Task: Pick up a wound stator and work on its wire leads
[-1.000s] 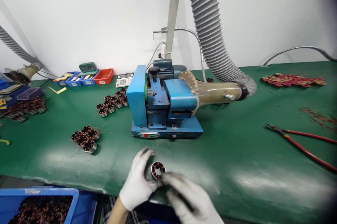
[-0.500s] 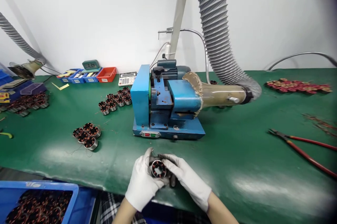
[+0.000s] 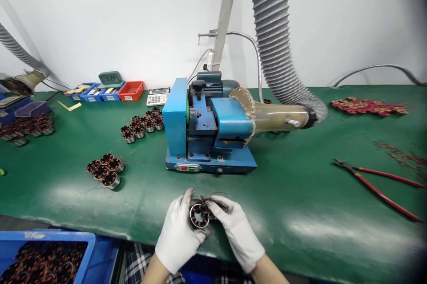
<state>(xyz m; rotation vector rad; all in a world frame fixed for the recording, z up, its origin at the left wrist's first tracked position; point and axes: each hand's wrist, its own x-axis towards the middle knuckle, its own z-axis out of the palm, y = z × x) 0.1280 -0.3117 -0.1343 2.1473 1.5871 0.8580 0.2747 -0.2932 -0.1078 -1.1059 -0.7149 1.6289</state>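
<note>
In the head view, my left hand [image 3: 178, 233], in a white glove with dirty fingertips, is closed around a motor stator [image 3: 199, 215]. The stator is a silver ring with copper windings and black parts inside, its open face turned up towards me. My right hand [image 3: 233, 230], gloved too, has its thumb and fingertips pinched at the stator's upper right edge, by thin lead wires. Those fingers partly hide the wires. Both hands are just above the front edge of the green bench, in front of a blue machine [image 3: 210, 132].
Several stators [image 3: 106, 170] stand at left, and more [image 3: 143, 124] beside the machine. A blue bin [image 3: 88, 253] of stators is lower left. Red-handled cutters [image 3: 376, 190], wire scraps [image 3: 400, 155] and pink-and-tan rings [image 3: 368, 107] lie at right. A grey hose [image 3: 273, 34] hangs behind.
My right fingers have shifted slightly and now pinch at the stator's upper right edge. The stator stays in my left hand. The whole view has shifted slightly.
</note>
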